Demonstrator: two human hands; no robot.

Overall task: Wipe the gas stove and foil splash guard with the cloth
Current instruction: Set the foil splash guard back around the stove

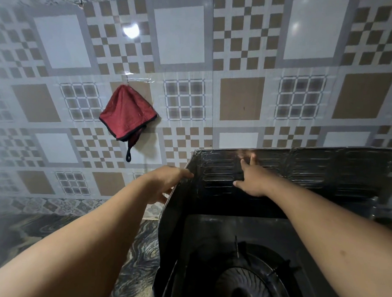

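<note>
Both hands are empty and spread, and neither one holds the cloth. Right hand point(251, 178): palm laid flat against the inner face of the foil splash guard point(322, 172), fingers extended and splayed upward toward its top edge, thumb pointing left along the ribbed panel. Fingertips appear slightly blurred. Left hand point(169, 183): fingers loosely extended at the guard's left corner, upper fingertips touching the top of the left edge, lower fingers passing behind the side panel; whether they pinch the foil cannot be determined.

Foil splash guard: dark, embossed with horizontal ribs, standing upright as a back panel with a left side panel point(172, 239) folded forward. It encloses the rear and left side of the gas stove point(219, 235).

Gas stove: dark top surface, positioned inside the guard at the lower centre of the view. One round burner point(243, 283) with a pan support is partly visible at the bottom edge.

Cloth point(127, 114): red with dark trim, hanging from a transparent adhesive hook point(129, 80) on the tiled wall point(240, 56), up and to the left of the guard and well apart from both hands. A dark loop dangles beneath it.

Countertop point(132, 265): dark marbled surface, left of the stove, beneath the left forearm
</note>
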